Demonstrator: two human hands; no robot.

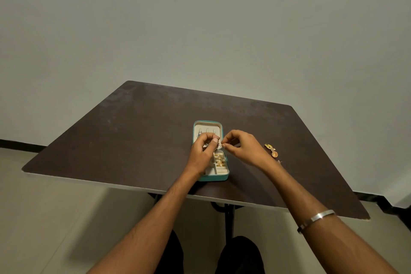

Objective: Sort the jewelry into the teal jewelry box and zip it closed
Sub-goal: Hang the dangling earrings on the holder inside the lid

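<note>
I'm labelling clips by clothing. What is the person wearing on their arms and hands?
Both forearms are bare, with no sleeves in view. The right forearm carries a plain silver bangle. The left hand and right hand show no gloves or visible rings.

Dark table [138, 131]; open teal jewelry box [219, 177]; gold earrings [271, 150] right.

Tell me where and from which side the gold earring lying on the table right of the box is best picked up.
The gold earring lies flat and slanted on the table, clear of the teal jewelry box. Probably pinch its narrow upper part from above, using the right hand nearest it; the round lower disc offers less grip.
</note>
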